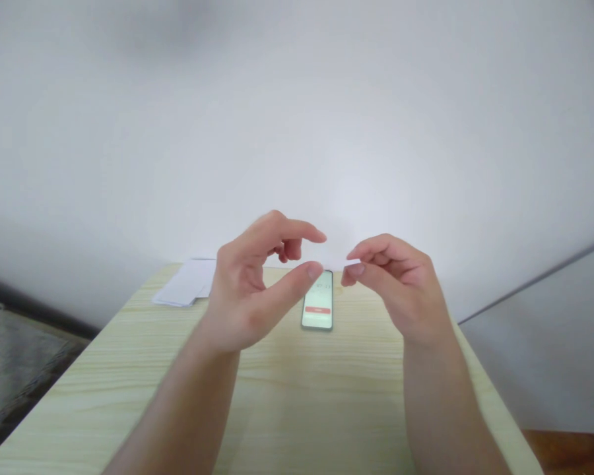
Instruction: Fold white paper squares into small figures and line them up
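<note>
White, thin and tiny, that's the small piece (pixel 352 262) up at the fingertips of the right hand (pixel 408 284), pinched between thumb and fingers, with just a sliver of it on show! The grip is narrow, thumb and index finger nearly meeting around it. Across from it, the left hand (pixel 240 290) has nothing in hold: index finger and thumb reach out towards the white piece with a wide gap between their tips, the other fingers curled in behind. The piece sits to the right of those left fingertips, near but apart, both hands raised over the table (pixel 321 402).

Now to the surroundings! A phone (pixel 318 320) lies face up, screen lit, a red bar across its lower part, seen in the space between the hands; the left thumb tip overlaps its upper corner in this view. Off to the left, white sheets (pixel 182 282) lie loosely stacked near the far edge, partly hidden by the left hand.

And the edges: a pale wall (pixel 297 132) rises right behind the tabletop, closing off the far side. Nearer in, light wood grain runs between the two forearms, and the table's sides drop away left and right.
</note>
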The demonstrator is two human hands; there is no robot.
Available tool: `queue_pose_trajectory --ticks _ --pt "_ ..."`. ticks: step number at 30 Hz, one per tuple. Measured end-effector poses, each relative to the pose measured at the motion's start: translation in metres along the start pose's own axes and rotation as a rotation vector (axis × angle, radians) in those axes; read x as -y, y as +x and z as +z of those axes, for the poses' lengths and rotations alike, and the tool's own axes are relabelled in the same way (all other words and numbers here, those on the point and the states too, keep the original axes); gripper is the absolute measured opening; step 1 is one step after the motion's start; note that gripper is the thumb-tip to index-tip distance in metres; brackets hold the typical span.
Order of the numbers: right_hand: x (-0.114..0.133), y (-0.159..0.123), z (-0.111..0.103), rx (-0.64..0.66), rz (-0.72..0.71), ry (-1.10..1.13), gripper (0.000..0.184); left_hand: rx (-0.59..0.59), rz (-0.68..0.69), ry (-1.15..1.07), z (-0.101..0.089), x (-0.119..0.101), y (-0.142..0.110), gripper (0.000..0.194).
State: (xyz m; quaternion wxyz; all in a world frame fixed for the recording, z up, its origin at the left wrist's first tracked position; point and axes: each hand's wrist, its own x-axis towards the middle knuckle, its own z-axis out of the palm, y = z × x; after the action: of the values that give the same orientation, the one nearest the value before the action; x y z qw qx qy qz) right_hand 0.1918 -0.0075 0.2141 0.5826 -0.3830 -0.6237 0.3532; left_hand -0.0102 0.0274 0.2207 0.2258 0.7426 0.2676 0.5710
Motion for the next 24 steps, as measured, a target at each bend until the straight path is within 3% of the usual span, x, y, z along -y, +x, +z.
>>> queue_pose_trajectory --ticks 6,9,16,21,24 --pt "-0.001 -0.001 -0.003 0.060 0.008 0.196 0.006 0.154 -0.096 -0.283 0.004 0.000 -0.004 0.018" --pt "-0.001 0.000 0.000 0.106 -0.008 0.228 0.007 0.159 -0.136 -0.364 0.008 -0.002 -0.006 0.011" --pt "0.010 -0.003 0.004 -0.070 -0.001 -0.001 0.026 -0.024 -0.099 -0.120 0.009 -0.004 -0.004 0.011" --pt "0.008 -0.006 0.006 -0.120 -0.087 -0.062 0.010 -0.025 -0.041 -0.070 0.009 -0.008 -0.003 0.009" --pt "0.003 -0.006 0.007 -0.155 -0.121 -0.045 0.009 -0.009 -0.069 -0.113 0.007 -0.006 -0.004 0.015"
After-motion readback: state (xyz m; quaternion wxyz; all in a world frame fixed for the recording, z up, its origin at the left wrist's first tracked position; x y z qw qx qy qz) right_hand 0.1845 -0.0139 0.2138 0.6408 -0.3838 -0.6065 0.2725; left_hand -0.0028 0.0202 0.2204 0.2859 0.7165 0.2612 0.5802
